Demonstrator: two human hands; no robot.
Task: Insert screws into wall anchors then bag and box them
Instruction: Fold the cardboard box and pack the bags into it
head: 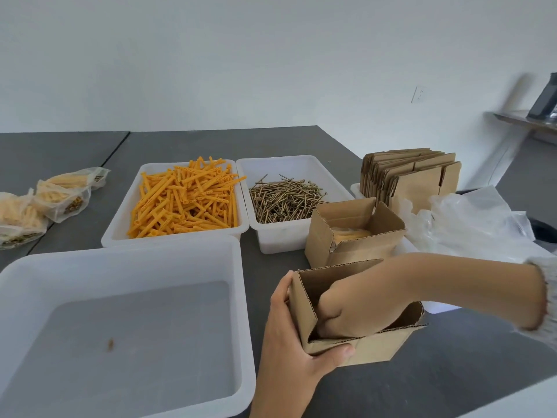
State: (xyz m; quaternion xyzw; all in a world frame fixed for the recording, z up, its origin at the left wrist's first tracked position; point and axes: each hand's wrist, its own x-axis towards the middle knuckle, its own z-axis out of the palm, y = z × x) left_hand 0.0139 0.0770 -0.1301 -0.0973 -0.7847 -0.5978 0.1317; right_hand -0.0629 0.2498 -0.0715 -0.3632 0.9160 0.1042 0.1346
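Hands meet at a small cardboard box [355,348] near the front edge of the grey table [452,372]: the left hand [289,336] clasps its near-left corner, thumb along the front wall and fingers curled round the side, while the right hand [340,309] reaches in from the right, over the open top and down inside, its fingers bent out of sight (whether they grip anything cannot be told). The box is brown corrugated card, flaps up, its long side running left to right across the person, so the right hand enters along that length and the left braces the end it pushes toward. Just left of it sits a large white tray [126,254], bare but for one small brown speck. Behind the held box, a second open box [346,236] already shows a filled packet inside. Farther back, side by side, stand a tray of orange wall anchors [187,200] and a tray of brass-coloured screws [286,199]. Three filled bags [57,197] lie at far left, well apart from the boxes; flat carton blanks [413,176] and loose clear bags [470,224] are at far right.
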